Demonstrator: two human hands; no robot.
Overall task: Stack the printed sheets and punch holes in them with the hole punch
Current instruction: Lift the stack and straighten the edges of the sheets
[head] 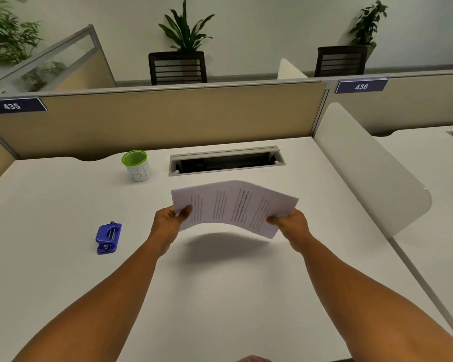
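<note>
A: We are holding the printed sheets (233, 205) up off the white worktop (220, 296), and they are bowing upward in the middle, casting a shadow on the surface under them

B: Yes, our left hand (168, 223) is pinching the left edge of the sheets, thumb on top and the fingers tucked beneath, while our right hand (290, 222) is gripping the right edge the same way

A: And the hole punch (108, 238)?

B: It is lying on the worktop well to the left of the sheets, apart from our left hand, with nothing touching it

A: We are also seeing a white cup with a green rim (137, 165) standing beyond the sheets and to their left, and the open cable tray (226, 161) sitting just behind the sheets, near the beige partition (168, 116)

B: The text on the sheets is too blurred for us to read
</note>
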